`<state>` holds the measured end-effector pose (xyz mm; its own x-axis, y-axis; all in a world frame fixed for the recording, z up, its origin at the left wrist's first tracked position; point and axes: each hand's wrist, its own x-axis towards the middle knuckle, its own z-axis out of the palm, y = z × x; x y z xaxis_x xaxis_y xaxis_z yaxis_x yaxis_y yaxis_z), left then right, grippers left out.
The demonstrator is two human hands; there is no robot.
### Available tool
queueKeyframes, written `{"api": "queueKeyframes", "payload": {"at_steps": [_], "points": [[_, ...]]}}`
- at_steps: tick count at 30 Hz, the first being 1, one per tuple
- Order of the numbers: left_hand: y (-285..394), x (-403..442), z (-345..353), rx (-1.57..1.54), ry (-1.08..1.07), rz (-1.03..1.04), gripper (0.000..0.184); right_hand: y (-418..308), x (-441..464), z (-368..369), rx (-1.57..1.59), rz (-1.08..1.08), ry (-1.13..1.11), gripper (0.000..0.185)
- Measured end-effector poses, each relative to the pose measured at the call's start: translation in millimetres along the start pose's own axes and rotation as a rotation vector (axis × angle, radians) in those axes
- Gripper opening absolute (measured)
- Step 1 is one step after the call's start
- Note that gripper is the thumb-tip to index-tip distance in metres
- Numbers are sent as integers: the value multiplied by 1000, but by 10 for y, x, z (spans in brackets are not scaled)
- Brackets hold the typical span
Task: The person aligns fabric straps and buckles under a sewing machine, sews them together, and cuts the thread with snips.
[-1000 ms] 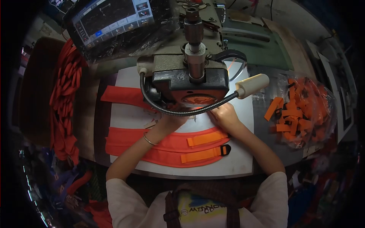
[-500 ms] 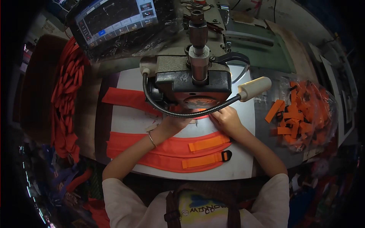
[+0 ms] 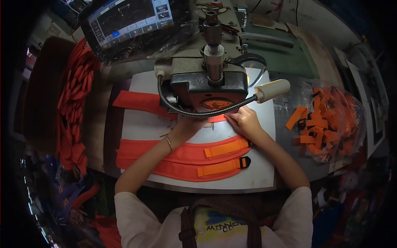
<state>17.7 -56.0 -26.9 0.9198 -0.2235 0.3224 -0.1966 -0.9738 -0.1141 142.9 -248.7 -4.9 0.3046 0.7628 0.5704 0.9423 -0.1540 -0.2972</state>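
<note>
A red fabric strip (image 3: pixel 138 102) runs from the left under the head of the sewing machine (image 3: pixel 210 89). My left hand (image 3: pixel 191 127) lies at the strip's near edge, its fingertips hidden below the machine head and the bendy lamp neck. My right hand (image 3: pixel 247 122) is closed, with thumb and fingers pinching the right part of the strip beside the needle area. Nearer to me lie two curved red pieces (image 3: pixel 182 159), one above the other, with orange webbing (image 3: pixel 225 149) on them and a black buckle (image 3: pixel 245 162) at the right end.
A screen (image 3: pixel 128 20) stands at the back left. Red strips (image 3: pixel 76 95) hang in a pile at the left. On the right lies a clear bag of orange webbing pieces (image 3: pixel 326 124). The lamp head (image 3: pixel 273 90) juts out above my right hand.
My right hand has shifted slightly up and away from the machine head, and more of its fingers and the red strip's edge show. The curved red pieces keep their places on the table.
</note>
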Motion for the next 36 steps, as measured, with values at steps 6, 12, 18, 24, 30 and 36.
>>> {"api": "queueKeyframes", "payload": {"at_steps": [6,12,18,24,30,36], "points": [[52,-23,-44,-192,120,-4,46,28,20,-83,81,16,-79,8],[93,-16,-81,-164,127,0,46,121,-32,-88,249,15,-13,11],[31,-224,-110,-350,128,-494,29,88,-35,-78,208,-6,64,10],[122,-182,-685,-1123,816,-719,33,66,-91,-29,207,2,108,8],[89,-96,-1115,-1132,582,-901,37,48,-84,-11,227,26,109,8],[19,-499,-1049,-1112,485,-793,38,40,-70,-34,139,30,78,7]]}}
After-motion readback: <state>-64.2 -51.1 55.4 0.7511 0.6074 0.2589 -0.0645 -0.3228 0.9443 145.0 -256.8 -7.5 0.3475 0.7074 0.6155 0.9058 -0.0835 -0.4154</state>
